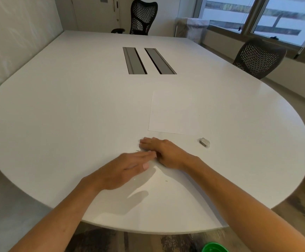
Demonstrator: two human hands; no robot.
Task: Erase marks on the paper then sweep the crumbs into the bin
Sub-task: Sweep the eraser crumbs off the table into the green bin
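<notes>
A white sheet of paper [170, 113] lies flat on the white table [75, 106], just beyond my hands. My right hand [163, 153] rests palm down on the tabletop below the sheet, fingers together and pointing left. My left hand [124, 170] lies flat beside it, fingers stretched toward the right hand and almost touching it. A few tiny dark crumbs [137, 150] show by the fingertips, and one more crumb [166, 181] sits nearer me. A small grey-white eraser [205, 142] lies to the right of my right hand. A green bin [214, 247] peeks in on the floor below the table edge.
Two grey cable slots [148, 60] are set in the table's middle. Black mesh chairs stand at the far end [142, 17] and at the right [259, 57]. A white lined waste bin [191, 28] stands by the window.
</notes>
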